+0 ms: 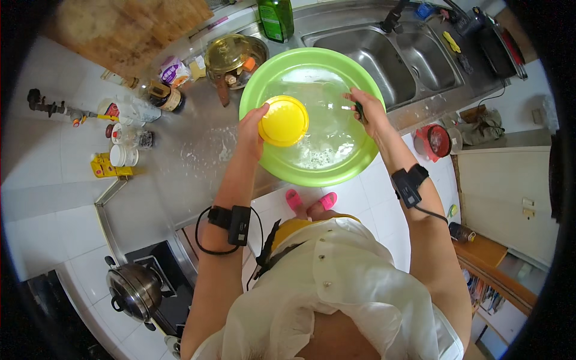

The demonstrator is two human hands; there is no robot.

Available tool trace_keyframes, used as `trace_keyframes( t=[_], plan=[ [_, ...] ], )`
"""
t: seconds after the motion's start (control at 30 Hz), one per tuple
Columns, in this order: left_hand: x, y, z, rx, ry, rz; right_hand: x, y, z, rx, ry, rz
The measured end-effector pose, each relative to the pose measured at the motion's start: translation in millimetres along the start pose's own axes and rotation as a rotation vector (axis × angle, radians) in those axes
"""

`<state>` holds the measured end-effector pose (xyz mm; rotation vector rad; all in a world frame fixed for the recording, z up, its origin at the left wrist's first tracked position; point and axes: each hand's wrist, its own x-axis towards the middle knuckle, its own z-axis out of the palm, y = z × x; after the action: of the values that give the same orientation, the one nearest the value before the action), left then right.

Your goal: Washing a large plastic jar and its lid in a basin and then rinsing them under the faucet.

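A round yellow plastic lid or shallow dish [284,120] is gripped at its left edge by my left hand [252,128]. It is over the left part of a large light-green plastic basin [310,178], which holds sudsy water. At the basin's right side, my right hand [371,110] has its fingers curled around a small dark object [359,111]. Most of that object is hidden, so its kind cannot be told. Something clear and faintly outlined seems to lie in the water behind the yellow piece.
Behind the basin are a double steel sink [369,58], a green detergent bottle [275,20] and a pan with a glass lid [228,53]. Jars and bottles [128,135] line the wall at left. A steel pot [135,290] stands on the stove. A red bin [434,141] is at right.
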<state>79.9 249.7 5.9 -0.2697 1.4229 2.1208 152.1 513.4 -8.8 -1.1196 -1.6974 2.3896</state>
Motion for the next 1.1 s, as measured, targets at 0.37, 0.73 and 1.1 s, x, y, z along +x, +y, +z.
trace_keyframes(
  t=[0.37, 0.73, 1.1],
  plan=[
    [4.3, -0.8, -10.8, -0.131, -0.1, -0.058, 11.0, 23.1, 29.8, 0.088, 0.197, -0.084],
    [-33.7, 19.2, -5.4, -0.321, 0.029, 0.073, 44.9, 35.6, 33.8, 0.778, 0.048, 0.403],
    [-15.1, -6.5, -2.5, -0.371, -0.128, -0.13, 19.4, -13.7, 31.6, 0.98, -0.13, 0.376]
  ],
)
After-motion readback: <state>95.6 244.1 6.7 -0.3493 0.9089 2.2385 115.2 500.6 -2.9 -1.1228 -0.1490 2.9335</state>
